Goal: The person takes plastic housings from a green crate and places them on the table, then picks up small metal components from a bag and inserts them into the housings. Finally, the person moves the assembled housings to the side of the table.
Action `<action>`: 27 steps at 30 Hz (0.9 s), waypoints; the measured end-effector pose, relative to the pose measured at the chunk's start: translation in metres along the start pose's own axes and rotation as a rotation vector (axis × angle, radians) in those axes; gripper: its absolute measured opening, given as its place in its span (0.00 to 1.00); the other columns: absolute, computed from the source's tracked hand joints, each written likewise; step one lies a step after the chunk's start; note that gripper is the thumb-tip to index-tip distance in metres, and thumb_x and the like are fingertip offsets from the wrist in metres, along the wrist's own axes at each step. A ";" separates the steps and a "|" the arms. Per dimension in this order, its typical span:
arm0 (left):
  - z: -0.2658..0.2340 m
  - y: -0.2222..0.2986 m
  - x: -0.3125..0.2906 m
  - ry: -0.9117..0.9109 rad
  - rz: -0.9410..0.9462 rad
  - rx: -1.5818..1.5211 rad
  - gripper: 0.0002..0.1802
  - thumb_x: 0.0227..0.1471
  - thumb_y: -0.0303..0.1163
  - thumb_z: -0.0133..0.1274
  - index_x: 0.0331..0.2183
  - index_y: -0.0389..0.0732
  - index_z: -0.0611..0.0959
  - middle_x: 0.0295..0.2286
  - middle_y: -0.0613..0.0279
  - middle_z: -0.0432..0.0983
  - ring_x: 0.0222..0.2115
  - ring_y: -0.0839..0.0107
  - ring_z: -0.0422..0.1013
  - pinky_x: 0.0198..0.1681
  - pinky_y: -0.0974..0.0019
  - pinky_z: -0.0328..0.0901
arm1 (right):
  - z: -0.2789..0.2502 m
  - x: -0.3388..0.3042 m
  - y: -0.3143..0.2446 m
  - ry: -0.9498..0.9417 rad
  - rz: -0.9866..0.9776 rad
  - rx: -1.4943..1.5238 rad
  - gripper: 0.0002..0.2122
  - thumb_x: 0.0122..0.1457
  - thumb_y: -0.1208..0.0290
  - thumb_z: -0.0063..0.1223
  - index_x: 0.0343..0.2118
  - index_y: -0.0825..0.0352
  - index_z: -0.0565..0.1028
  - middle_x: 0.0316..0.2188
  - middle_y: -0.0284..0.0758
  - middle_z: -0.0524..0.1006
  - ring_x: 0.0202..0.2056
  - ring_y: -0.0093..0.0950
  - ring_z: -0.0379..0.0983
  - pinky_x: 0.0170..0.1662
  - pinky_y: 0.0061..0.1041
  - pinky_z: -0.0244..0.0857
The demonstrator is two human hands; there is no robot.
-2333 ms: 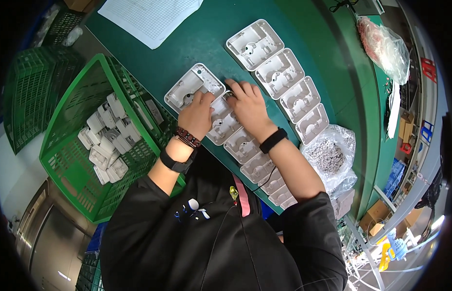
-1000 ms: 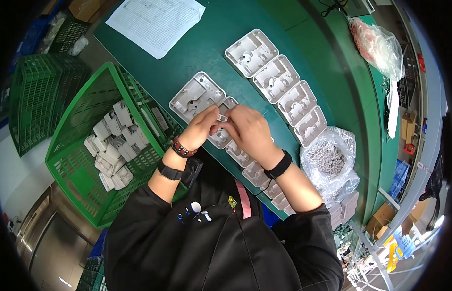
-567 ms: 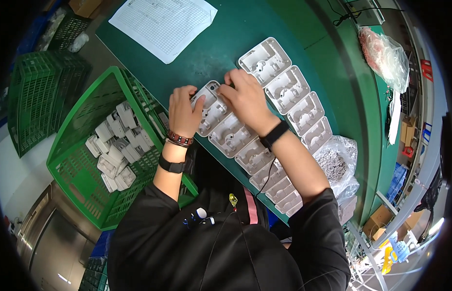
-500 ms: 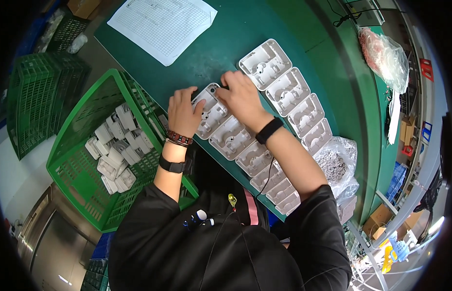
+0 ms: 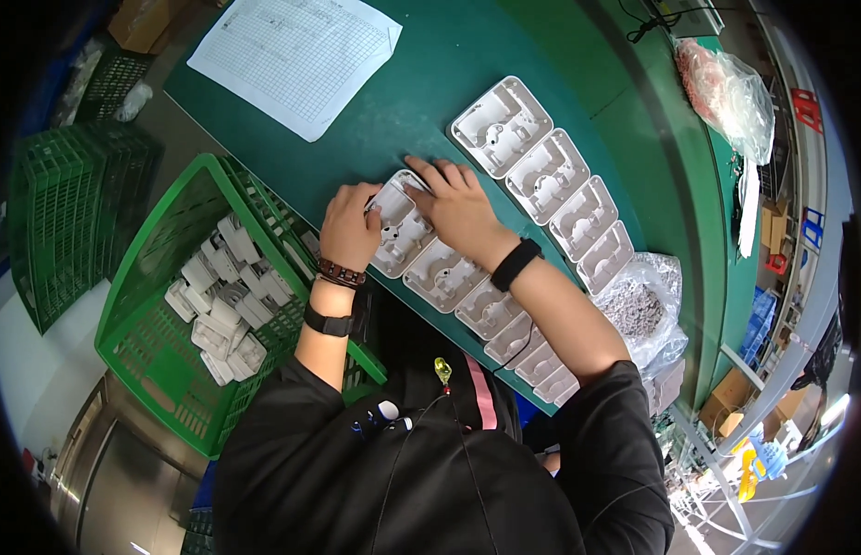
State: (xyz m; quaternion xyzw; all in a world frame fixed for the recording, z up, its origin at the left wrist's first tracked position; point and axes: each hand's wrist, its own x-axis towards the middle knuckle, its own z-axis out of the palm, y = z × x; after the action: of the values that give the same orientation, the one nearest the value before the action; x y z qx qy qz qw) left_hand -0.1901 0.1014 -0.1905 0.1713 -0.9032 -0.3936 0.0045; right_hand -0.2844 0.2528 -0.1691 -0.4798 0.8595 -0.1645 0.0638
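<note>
On the green surface (image 5: 375, 120), white housings (image 5: 547, 176) lie open in two rows. The left hand (image 5: 350, 228) grips the near row's end housing (image 5: 399, 228); the right hand (image 5: 461, 211) touches its far corner, its grip unclear. Which are finished or left cannot be told.

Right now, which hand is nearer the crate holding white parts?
Left. Your left hand is at the left edge of a tray, just right of the crate; your right hand is farther right.
</note>
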 end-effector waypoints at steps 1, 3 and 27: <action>-0.001 0.001 0.000 0.008 -0.006 0.003 0.14 0.40 0.22 0.48 0.35 0.42 0.73 0.30 0.55 0.68 0.33 0.53 0.65 0.35 0.60 0.62 | -0.003 -0.005 0.000 -0.008 0.026 0.046 0.08 0.47 0.75 0.48 0.32 0.62 0.75 0.43 0.33 0.66 0.44 0.32 0.60 0.48 0.26 0.54; -0.001 0.003 0.000 0.000 0.003 0.015 0.14 0.41 0.22 0.48 0.35 0.42 0.73 0.30 0.55 0.68 0.33 0.53 0.65 0.35 0.60 0.62 | -0.016 -0.014 -0.004 0.071 0.141 0.159 0.08 0.47 0.76 0.48 0.32 0.63 0.75 0.42 0.34 0.66 0.44 0.33 0.60 0.48 0.27 0.54; 0.033 -0.009 0.017 0.064 0.075 0.428 0.23 0.52 0.45 0.38 0.38 0.34 0.71 0.37 0.46 0.68 0.36 0.46 0.65 0.38 0.53 0.61 | 0.028 -0.524 -0.070 0.544 2.100 0.146 0.29 0.48 0.57 0.52 0.50 0.68 0.59 0.42 0.49 0.64 0.43 0.48 0.62 0.46 0.39 0.58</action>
State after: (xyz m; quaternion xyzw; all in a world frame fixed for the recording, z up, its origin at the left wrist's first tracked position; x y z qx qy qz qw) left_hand -0.2080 0.1141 -0.2220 0.1471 -0.9713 -0.1867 0.0114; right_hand 0.0575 0.6554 -0.1971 0.5520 0.8144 -0.1791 0.0085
